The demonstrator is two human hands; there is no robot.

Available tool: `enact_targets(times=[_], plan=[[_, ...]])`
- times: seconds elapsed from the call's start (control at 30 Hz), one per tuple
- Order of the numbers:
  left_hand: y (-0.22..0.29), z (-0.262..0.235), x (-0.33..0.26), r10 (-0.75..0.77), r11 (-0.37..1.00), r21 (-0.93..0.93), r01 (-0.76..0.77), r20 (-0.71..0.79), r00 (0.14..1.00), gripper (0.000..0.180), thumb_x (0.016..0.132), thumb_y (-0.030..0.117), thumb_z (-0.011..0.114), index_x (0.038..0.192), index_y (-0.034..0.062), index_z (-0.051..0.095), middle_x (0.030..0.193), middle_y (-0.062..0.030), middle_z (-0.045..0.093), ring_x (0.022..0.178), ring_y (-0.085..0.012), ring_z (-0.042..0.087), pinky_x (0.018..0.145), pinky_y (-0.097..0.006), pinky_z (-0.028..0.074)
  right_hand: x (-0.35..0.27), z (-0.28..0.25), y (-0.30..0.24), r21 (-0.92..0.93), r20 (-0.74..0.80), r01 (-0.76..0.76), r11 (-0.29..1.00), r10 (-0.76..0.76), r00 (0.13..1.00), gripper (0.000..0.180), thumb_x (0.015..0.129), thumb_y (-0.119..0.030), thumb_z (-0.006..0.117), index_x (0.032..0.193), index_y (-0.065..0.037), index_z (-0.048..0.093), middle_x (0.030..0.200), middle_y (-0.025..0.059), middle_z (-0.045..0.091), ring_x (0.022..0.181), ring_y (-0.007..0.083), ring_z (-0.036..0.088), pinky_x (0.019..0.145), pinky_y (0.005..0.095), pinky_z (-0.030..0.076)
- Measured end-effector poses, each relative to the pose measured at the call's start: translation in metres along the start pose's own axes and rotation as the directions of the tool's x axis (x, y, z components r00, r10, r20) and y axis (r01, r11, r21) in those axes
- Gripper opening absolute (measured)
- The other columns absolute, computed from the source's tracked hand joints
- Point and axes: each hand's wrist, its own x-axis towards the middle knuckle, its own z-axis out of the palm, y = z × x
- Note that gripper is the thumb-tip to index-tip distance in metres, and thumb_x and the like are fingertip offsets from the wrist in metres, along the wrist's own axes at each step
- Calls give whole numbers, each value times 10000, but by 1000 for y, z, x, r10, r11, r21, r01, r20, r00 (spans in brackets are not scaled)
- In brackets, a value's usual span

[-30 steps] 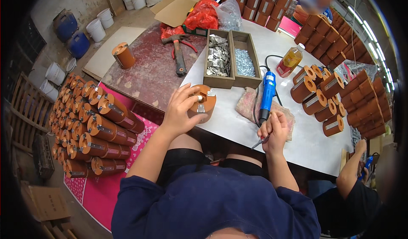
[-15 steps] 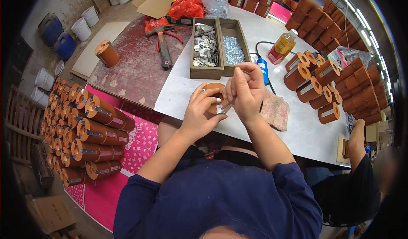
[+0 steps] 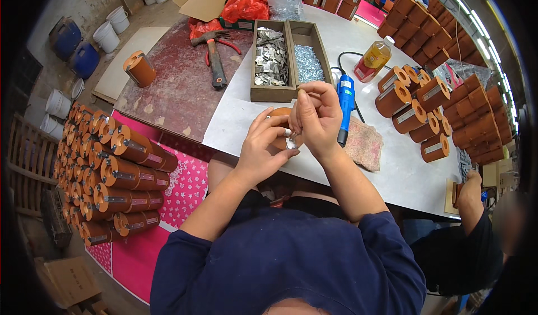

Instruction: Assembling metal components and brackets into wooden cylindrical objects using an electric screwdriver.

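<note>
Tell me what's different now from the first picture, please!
The right hand moved left, from the near end of the blue driver to the brown cylinder, close by the left hand. I can't tell what it pinches. The view shifted a bit too. The left hand stayed on the cylinder; the driver, hammer and bottle stayed put.

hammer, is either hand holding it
No, the hammer lies on the dark red tabletop, apart from the left hand and the right hand.

drink bottle (image 3: 373,61) — blue drums (image 3: 86,61)
</note>
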Motion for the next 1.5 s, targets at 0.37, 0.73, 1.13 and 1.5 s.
enact_targets(times=[0.37, 0.73, 1.13, 1.5], plan=[[7, 7, 7, -39, 996, -90, 30, -100, 994, 190, 593, 71, 694, 741, 31, 583, 961, -82, 577, 1015, -300, 476, 943, -399, 320, 7, -5, -3, -31, 282, -16, 999, 25, 959, 118, 891, -56, 380, 993, 2, 384, 526, 11, 401, 388, 55, 363, 381, 190, 311], [16, 10, 11, -30, 998, -52, 23, -145, 989, 137, 581, 22, 654, 621, -11, 527, 857, -120, 598, 904, -318, 524, 921, -428, 336, -4, 2, -4, -328, -170, -178, 928, 127, 977, 127, 864, -148, 496, 844, -32, 451, 644, -21, 447, 544, 11, 416, 444, 168, 339], [18, 12, 3, -57, 998, 10, 57, -60, 997, 287, 606, 44, 670, 869, -31, 583, 1035, -168, 566, 1070, -284, 482, 864, -332, 371, 4, 22, -3, -155, -268, -122, 980, 77, 960, 173, 866, -145, 480, 772, -2, 452, 543, 5, 435, 499, 39, 367, 420, 226, 300], [6, 11, 0, 27, 1000, 2, -27, -71, 997, 251, 594, -28, 636, 837, -25, 576, 983, -136, 572, 778, -170, 562, 625, -238, 439, 1, 19, 5, -71, -156, -64, 995, 52, 986, 136, 855, -118, 484, 768, -16, 463, 597, -2, 427, 548, 50, 357, 469, 223, 316]])
